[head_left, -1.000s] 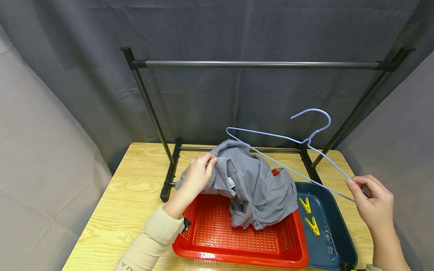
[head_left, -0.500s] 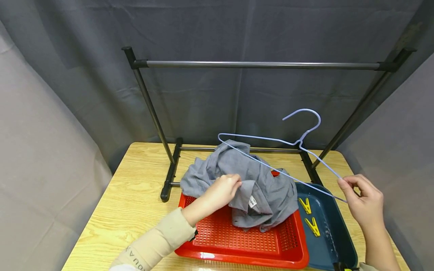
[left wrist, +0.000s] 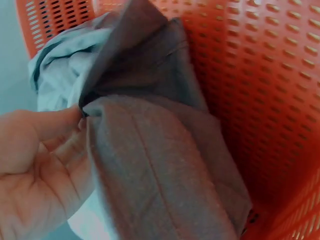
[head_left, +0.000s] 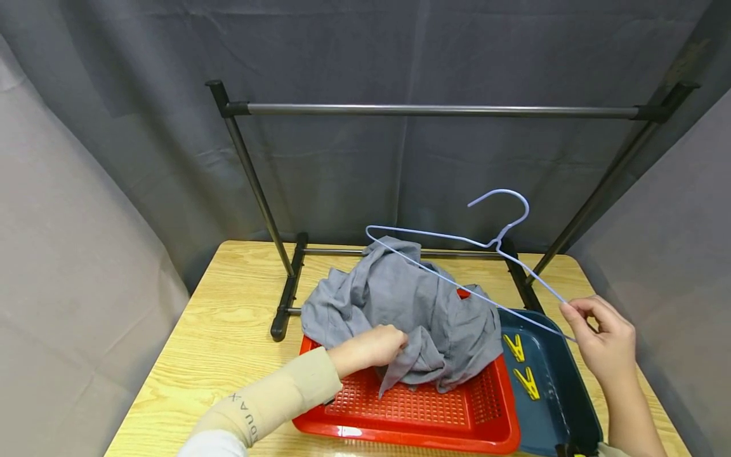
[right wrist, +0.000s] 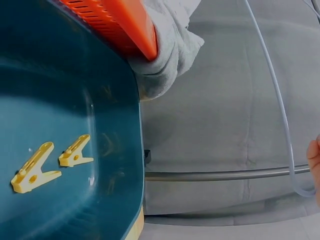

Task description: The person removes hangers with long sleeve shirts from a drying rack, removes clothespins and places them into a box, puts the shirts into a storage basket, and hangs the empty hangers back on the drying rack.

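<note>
Slim lilac hanger (head_left: 498, 241) shifted leftward | left grip (head_left: 374, 347) pinching crumpled grey cloth (head_left: 405, 298) | right grip (head_left: 605, 336) pinching hanger

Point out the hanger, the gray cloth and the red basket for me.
Hanger (head_left: 501, 235), head view: the neck below its hook.
Gray cloth (head_left: 400, 298), head view: middle of the heap.
Red basket (head_left: 411, 435), head view: near rim.

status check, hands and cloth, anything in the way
Left hand pinches gray cloth, bunched over red basket. Right hand holds hanger at one corner. Nothing visibly blocking.
</note>
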`<state>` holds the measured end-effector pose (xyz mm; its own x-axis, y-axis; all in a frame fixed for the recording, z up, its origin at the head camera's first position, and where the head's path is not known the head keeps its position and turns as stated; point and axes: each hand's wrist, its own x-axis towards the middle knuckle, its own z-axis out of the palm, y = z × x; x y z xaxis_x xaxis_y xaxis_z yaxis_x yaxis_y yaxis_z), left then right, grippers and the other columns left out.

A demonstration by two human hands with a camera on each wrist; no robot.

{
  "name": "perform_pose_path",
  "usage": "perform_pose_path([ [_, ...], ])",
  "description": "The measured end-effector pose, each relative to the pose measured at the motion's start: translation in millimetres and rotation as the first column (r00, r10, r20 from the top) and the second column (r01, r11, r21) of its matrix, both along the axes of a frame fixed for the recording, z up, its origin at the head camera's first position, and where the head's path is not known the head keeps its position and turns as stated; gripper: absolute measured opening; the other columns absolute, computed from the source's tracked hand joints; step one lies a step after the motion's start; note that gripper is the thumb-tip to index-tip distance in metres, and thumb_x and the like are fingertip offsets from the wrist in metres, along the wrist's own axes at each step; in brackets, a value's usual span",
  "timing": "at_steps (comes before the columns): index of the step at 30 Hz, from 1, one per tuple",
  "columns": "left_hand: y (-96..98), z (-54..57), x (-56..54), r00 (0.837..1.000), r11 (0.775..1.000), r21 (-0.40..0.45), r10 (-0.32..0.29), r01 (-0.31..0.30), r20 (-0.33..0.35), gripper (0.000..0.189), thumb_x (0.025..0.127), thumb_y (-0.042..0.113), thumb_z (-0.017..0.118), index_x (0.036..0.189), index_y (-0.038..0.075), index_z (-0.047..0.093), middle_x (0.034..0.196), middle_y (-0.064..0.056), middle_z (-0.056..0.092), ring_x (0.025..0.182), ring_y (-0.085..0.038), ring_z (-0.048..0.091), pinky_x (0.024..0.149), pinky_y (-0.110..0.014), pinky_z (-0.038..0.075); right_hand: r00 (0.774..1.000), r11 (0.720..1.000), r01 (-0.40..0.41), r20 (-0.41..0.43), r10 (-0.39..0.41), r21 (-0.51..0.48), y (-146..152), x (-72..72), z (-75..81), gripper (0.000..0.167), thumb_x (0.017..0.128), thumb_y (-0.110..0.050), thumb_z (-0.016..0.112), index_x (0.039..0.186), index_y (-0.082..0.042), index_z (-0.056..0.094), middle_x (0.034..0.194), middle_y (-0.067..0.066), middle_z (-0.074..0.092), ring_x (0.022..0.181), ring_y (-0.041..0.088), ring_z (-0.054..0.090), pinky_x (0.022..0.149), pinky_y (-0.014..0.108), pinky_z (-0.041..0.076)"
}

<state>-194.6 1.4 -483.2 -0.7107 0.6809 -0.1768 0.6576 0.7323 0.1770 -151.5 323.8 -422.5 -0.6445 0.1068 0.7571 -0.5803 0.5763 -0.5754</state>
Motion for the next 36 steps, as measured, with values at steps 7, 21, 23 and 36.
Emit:
perform_pose_path([
  [7,0.1,-7.9,0.1,0.999,1.0,-0.014,0.019,-0.018,0.028,0.017,0.082,0.015,0.065,0.068,0.015,0.054,0.067,0.002,0.055,0.062,-0.012,0.055,0.055,-0.024,0.039,0.999,1.0,0.019,0.035,-0.02,0.017,-0.8,0.7,-2.6,0.004,0.075,0.013,0.063,0.075,0.01,0.06,0.074,-0.017,0.053,0.068,-0.002,0.044,0.058,0.004,0.037],
  [21,-26.6,30.3,-16.4,0.987,0.995,0.09,0.058,-0.045,-0.148,0.016,0.084,0.022,0.062,0.07,0.017,0.055,0.066,0.004,0.055,0.064,-0.015,0.058,0.054,-0.03,0.044,0.999,0.999,0.048,0.012,-0.049,0.02,2.7,-1.3,-1.3,0.005,0.074,0.013,0.065,0.074,0.01,0.061,0.072,-0.016,0.052,0.067,-0.002,0.043,0.058,0.006,0.034],
  [23,-34.0,39.0,-23.1,0.952,0.988,0.141,0.106,-0.068,-0.289,0.015,0.084,0.019,0.059,0.07,0.016,0.056,0.067,0.002,0.058,0.064,-0.018,0.061,0.053,-0.033,0.045,0.999,0.999,0.047,0.005,-0.047,0.011,3.3,-1.9,-0.9,0.005,0.074,0.013,0.064,0.074,0.01,0.061,0.072,-0.015,0.052,0.068,-0.001,0.043,0.058,0.007,0.034],
  [36,-127.6,73.7,-87.7,0.348,0.819,0.572,0.545,-0.029,-0.763,0.01,0.079,0.009,0.054,0.073,0.003,0.059,0.069,-0.01,0.058,0.06,-0.029,0.052,0.053,-0.038,0.04,0.996,0.994,0.084,0.013,-0.085,0.064,6.1,-3.6,5.9,0.004,0.075,0.011,0.066,0.076,0.009,0.062,0.074,-0.019,0.05,0.068,-0.004,0.042,0.058,0.005,0.034],
])
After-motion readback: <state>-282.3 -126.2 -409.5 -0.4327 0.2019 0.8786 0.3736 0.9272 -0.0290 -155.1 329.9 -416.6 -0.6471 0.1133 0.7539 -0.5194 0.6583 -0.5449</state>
